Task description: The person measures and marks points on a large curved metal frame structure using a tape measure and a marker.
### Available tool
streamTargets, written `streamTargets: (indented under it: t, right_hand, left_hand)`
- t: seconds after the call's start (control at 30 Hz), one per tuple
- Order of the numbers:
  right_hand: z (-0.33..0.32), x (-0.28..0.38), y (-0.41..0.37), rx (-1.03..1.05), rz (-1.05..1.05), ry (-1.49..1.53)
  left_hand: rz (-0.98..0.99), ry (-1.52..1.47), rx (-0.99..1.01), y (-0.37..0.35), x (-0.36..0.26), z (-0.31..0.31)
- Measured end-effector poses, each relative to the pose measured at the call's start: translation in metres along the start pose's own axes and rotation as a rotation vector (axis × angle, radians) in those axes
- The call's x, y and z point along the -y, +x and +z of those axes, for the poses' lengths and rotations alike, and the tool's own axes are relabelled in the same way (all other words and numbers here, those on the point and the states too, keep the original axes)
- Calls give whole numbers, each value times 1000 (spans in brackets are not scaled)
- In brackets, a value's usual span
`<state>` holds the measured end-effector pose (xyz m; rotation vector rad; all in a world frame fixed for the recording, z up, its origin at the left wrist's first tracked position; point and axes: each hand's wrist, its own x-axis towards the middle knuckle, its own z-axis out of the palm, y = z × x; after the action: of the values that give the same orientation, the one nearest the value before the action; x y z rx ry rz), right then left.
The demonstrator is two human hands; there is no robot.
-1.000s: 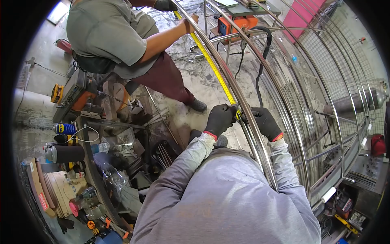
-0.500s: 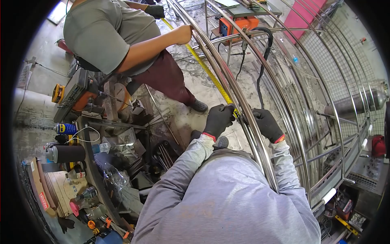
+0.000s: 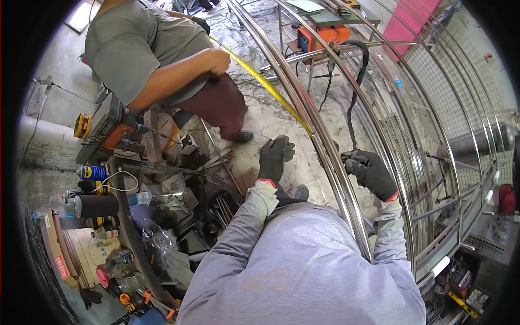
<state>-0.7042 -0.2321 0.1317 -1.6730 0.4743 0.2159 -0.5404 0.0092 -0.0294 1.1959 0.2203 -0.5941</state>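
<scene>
My left hand, in a black glove, is off the steel tubes, its fingers loosely apart and holding nothing. On the other side of the tubes, my gloved right hand is closed with bent fingers; whatever it may hold is too small to tell. A yellow tape measure strip runs from near a co-worker's gloved hand down to the tubes, where its end lies against them. The co-worker stands at the upper left, with a bare forearm beside the strip.
Curved steel railings fill the right side. An orange machine stands under a table at the top. At the left, a cluttered bench holds a blue spray can, bottles and a cardboard box. Scrap metal lies beside it.
My left hand has let go of the tape and moved left. My right hand has moved slightly right and down, away from the tubes. The co-worker's bare forearm has shifted left, and the tape now sags.
</scene>
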Motion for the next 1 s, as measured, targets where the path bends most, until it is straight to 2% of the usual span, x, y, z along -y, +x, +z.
streamTargets:
  t: [0.07,0.13,0.17,0.43,0.5,0.53,0.57,0.63,0.77,0.83,0.97,1.0]
  right_hand:
    - [0,-1,-1,23,-54,-17]
    - [-1,-3,-2,45,-110,-34]
    - [-1,-5,-3,21,-96,-40]
    - [5,27,-14,24,23,-61]
    - [4,25,-13,18,-35,-90]
    - [8,10,-9,-30,-140,10]
    - [4,7,-8,-33,-132,9]
    - [0,14,-5,47,-192,-113]
    - [0,27,-5,58,-146,-149]
    - [5,50,-12,9,-36,-327]
    - [10,50,-6,-17,-66,-330]
    - [14,63,-7,-12,6,-366]
  left_hand:
    - [-43,-44,68,12,13,-13]
    - [-49,-25,20,0,11,-8]
    - [-58,-5,-26,-8,10,-7]
    - [-188,14,3,-26,32,-45]
    - [-196,6,11,-26,40,-56]
    - [-191,-33,41,-25,43,-62]
    - [-185,-72,69,-24,47,-68]
    - [-213,-77,71,-24,46,-71]
    - [-221,-87,60,-23,46,-74]
    - [-222,-81,51,-24,43,-74]
    - [-245,-76,35,-21,42,-77]
    - [-240,-78,36,-21,39,-77]
